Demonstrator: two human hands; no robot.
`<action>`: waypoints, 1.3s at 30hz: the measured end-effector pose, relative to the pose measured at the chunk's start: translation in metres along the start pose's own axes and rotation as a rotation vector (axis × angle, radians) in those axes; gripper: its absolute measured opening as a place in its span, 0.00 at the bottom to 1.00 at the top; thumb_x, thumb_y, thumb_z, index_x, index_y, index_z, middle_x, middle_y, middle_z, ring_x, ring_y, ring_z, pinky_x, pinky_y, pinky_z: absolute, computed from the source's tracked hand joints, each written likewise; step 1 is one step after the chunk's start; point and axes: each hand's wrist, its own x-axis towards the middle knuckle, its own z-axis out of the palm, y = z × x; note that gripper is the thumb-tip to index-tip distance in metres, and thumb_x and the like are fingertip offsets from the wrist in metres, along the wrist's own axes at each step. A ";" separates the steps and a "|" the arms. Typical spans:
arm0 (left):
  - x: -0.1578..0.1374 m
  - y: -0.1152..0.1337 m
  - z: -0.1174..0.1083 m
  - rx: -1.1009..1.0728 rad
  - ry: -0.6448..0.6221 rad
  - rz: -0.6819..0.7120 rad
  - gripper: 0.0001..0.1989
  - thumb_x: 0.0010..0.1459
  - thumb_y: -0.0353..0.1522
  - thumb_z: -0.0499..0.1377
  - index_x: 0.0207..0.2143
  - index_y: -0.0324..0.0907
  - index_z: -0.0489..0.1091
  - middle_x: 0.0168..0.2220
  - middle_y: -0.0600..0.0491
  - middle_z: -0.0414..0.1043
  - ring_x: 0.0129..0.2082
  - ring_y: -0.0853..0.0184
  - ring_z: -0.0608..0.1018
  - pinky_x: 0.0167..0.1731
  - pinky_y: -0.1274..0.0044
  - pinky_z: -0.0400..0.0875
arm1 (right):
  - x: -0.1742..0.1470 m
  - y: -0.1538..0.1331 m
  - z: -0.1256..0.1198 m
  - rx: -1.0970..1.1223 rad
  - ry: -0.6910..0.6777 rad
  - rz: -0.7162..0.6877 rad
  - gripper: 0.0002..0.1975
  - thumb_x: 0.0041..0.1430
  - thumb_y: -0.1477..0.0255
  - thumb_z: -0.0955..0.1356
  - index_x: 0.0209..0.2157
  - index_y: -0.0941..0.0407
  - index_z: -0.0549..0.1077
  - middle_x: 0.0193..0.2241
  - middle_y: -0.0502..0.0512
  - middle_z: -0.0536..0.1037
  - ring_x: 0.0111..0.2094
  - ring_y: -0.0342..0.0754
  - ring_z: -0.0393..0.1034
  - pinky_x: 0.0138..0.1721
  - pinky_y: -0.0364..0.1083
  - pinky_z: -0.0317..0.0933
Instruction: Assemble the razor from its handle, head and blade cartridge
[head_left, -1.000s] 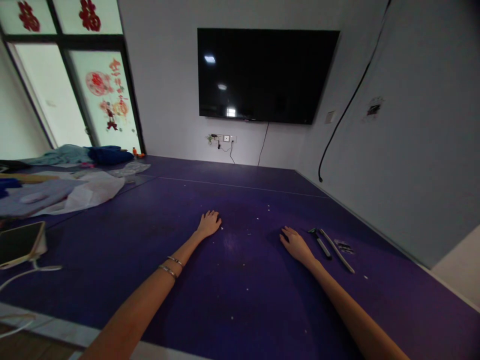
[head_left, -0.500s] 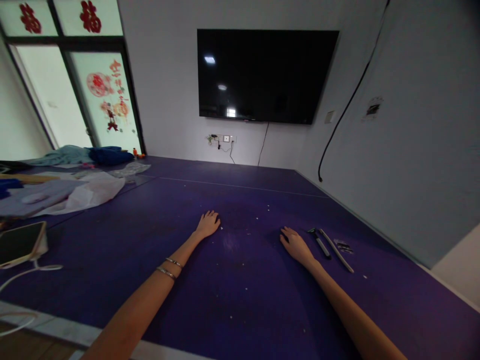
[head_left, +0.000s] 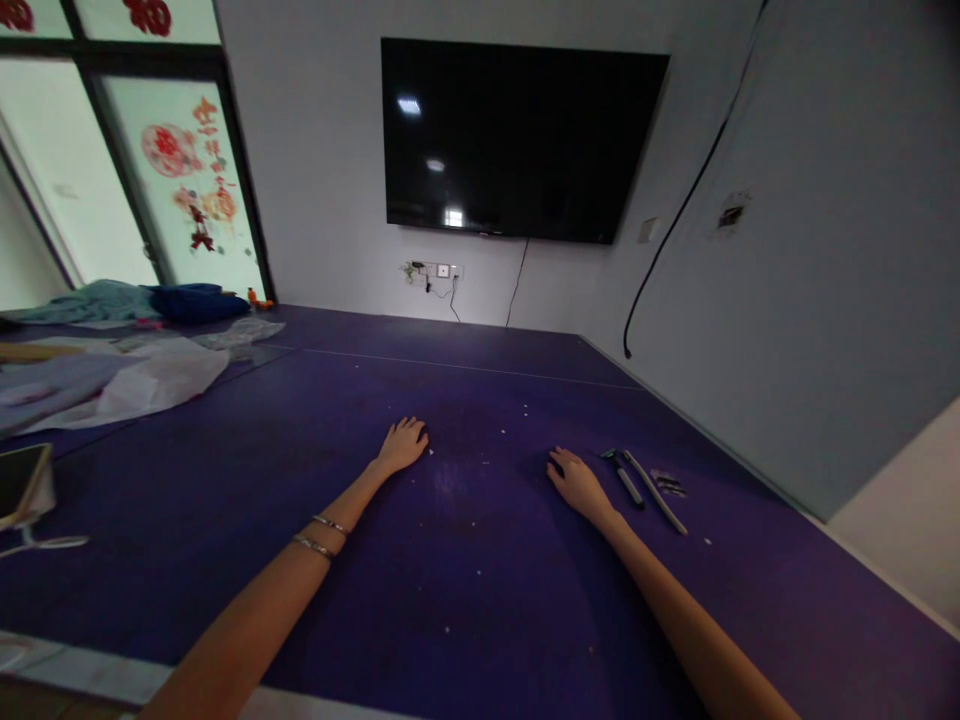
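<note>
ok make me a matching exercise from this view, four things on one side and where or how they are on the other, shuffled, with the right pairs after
1. left hand
2. right hand
3. grey-handled tool
4. television

A. lies alongside a pale stick
B. dark screen, mounted on the wall
C. has two bracelets on its arm
D. the hand nearer the tool

Pairs: 1-C, 2-D, 3-A, 4-B
</note>
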 end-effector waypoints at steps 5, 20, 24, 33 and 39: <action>0.002 -0.002 -0.002 0.000 -0.006 0.002 0.22 0.60 0.37 0.43 0.53 0.38 0.61 0.58 0.42 0.57 0.59 0.54 0.57 0.55 0.62 0.51 | 0.002 0.000 -0.019 0.026 0.099 0.105 0.19 0.58 0.69 0.59 0.46 0.63 0.72 0.50 0.66 0.69 0.53 0.54 0.61 0.54 0.49 0.54; 0.005 -0.006 0.001 0.003 -0.004 0.015 0.24 0.59 0.38 0.43 0.53 0.36 0.61 0.58 0.41 0.57 0.59 0.53 0.56 0.55 0.61 0.51 | -0.022 0.074 -0.085 -0.145 -0.066 0.501 0.10 0.48 0.73 0.65 0.31 0.60 0.77 0.29 0.64 0.79 0.32 0.55 0.74 0.26 0.42 0.59; 0.005 -0.006 0.001 -0.002 0.014 0.022 0.23 0.59 0.37 0.43 0.53 0.36 0.62 0.58 0.40 0.57 0.59 0.52 0.57 0.55 0.60 0.52 | -0.023 0.071 -0.080 -0.141 -0.119 0.476 0.08 0.46 0.76 0.65 0.25 0.60 0.77 0.26 0.62 0.78 0.31 0.53 0.74 0.27 0.41 0.59; 0.004 -0.004 0.001 -0.016 0.017 0.005 0.22 0.59 0.37 0.44 0.52 0.38 0.62 0.58 0.42 0.58 0.59 0.53 0.57 0.55 0.60 0.52 | -0.026 0.071 -0.075 -0.143 -0.158 0.507 0.09 0.45 0.76 0.65 0.28 0.60 0.77 0.27 0.64 0.78 0.29 0.54 0.74 0.26 0.43 0.59; 0.006 0.000 -0.009 -0.174 0.099 -0.073 0.18 0.58 0.35 0.46 0.46 0.39 0.68 0.50 0.46 0.69 0.53 0.59 0.67 0.52 0.69 0.58 | -0.028 0.068 -0.080 -0.102 -0.156 0.514 0.08 0.45 0.76 0.66 0.26 0.59 0.77 0.24 0.61 0.78 0.28 0.52 0.73 0.24 0.42 0.57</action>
